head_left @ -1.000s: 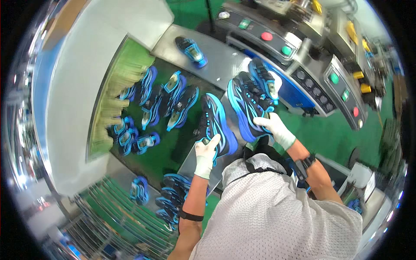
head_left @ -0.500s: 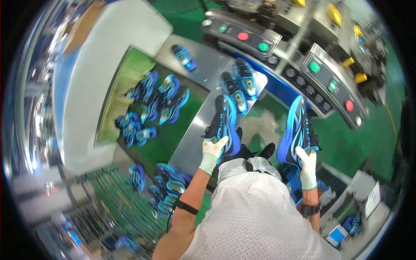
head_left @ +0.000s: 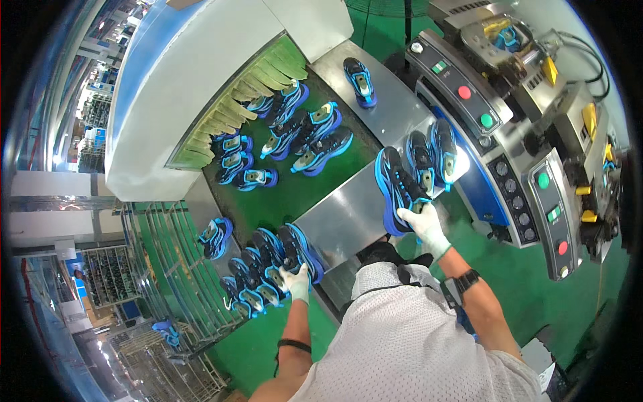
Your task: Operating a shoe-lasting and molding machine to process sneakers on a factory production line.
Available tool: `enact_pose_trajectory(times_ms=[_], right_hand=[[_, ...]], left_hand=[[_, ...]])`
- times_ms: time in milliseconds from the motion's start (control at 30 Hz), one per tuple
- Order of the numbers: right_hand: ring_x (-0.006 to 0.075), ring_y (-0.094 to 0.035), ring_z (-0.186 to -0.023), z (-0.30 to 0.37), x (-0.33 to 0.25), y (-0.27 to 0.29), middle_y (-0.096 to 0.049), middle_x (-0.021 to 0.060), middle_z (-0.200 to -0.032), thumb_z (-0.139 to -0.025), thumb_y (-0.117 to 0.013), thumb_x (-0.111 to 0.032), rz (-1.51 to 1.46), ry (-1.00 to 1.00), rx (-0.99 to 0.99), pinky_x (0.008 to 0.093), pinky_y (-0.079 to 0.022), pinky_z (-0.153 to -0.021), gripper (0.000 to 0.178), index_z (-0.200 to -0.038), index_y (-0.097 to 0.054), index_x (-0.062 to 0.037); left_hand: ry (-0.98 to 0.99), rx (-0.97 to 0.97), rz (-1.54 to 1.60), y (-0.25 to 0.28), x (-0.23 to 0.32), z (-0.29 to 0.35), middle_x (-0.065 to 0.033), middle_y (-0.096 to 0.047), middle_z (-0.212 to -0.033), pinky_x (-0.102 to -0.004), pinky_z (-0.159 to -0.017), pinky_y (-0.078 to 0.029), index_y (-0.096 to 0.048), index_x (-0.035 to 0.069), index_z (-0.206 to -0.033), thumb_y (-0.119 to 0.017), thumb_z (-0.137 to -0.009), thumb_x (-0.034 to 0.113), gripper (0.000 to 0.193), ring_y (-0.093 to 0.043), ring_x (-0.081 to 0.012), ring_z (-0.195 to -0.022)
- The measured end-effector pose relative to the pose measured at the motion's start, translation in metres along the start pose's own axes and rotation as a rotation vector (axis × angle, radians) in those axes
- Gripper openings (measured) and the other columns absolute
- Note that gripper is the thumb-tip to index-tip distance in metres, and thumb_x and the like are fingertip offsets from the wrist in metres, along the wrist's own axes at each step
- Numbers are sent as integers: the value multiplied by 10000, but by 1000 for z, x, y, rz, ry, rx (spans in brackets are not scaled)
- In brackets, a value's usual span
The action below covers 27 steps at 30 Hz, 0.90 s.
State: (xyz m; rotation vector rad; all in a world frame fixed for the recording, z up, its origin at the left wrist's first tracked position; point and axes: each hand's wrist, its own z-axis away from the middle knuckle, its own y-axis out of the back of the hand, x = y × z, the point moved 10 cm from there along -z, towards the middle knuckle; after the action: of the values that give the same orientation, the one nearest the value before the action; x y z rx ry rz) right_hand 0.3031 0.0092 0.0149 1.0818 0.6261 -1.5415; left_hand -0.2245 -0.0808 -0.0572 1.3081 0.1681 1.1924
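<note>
My left hand [head_left: 295,281], in a white glove, is closed round the heel of a black and blue sneaker [head_left: 301,249]. That sneaker sits at the right end of a row of similar sneakers [head_left: 253,273] on the metal ledge. Over the steel table edge, my gloved right hand [head_left: 424,229] grips another sneaker [head_left: 395,191] by its heel, toe pointing away from me. Just beyond it, two sneakers [head_left: 432,157] stand side by side at the table's right end. Whether the left sneaker touches the ledge is hard to tell.
More sneakers [head_left: 324,153] lie on the green belt in front of a fringed machine opening [head_left: 251,90]. One sneaker [head_left: 360,83] rests on the far steel surface. Control panels with buttons [head_left: 462,90] stand at right. A wire rack [head_left: 164,268] is at left.
My view has turned right. My left hand has brought its sneaker to the row's end. My right hand has swung its sneaker leftward, from beside the machine to the table.
</note>
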Motion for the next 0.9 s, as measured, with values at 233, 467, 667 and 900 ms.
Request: enact_pose_trajectory(times_ms=[233, 467, 667, 900], right_hand=[[424, -647, -1068, -94, 46, -19, -648, 274, -1152, -772, -794, -227, 531, 36, 322, 427, -503, -956, 847, -1423, -354, 90], [358, -509, -1358, -61, 16, -2, -507, 290, -1438, -847, -761, -248, 357, -97, 90, 405, -417, -1116, 813, -1486, -351, 41], [300, -453, -1414, 10, -36, 87, -466, 237, -1500, -953, -677, -127, -1, -84, 189, 403, -373, -1164, 641, -1487, -365, 43], [231, -525, -1333, -13, -108, 138, -576, 182, -1407, -1001, -634, -197, -151, -1, 202, 374, -408, -1123, 517, -1431, -465, 37]], left_hand=[[-776, -62, 78, -6, 277, -10, -223, -474, -1454, -443, -1169, -328, -390, -42, -1475, -831, -788, 162, 842, -433, -379, -1368], [-1079, -459, -704, -205, 418, -75, -232, -564, -1306, -475, -1020, -482, -508, 26, -1305, -835, -750, 299, 700, -563, -389, -1230], [-1154, -593, -892, -246, 452, -76, -181, -686, -1097, -461, -919, -544, -644, 32, -1051, -786, -763, 326, 435, -682, -361, -1038], [-902, -1034, 70, -162, 533, 103, -190, -718, -990, -331, -825, -541, -632, -94, -1185, -828, -781, 267, 576, -689, -228, -871]])
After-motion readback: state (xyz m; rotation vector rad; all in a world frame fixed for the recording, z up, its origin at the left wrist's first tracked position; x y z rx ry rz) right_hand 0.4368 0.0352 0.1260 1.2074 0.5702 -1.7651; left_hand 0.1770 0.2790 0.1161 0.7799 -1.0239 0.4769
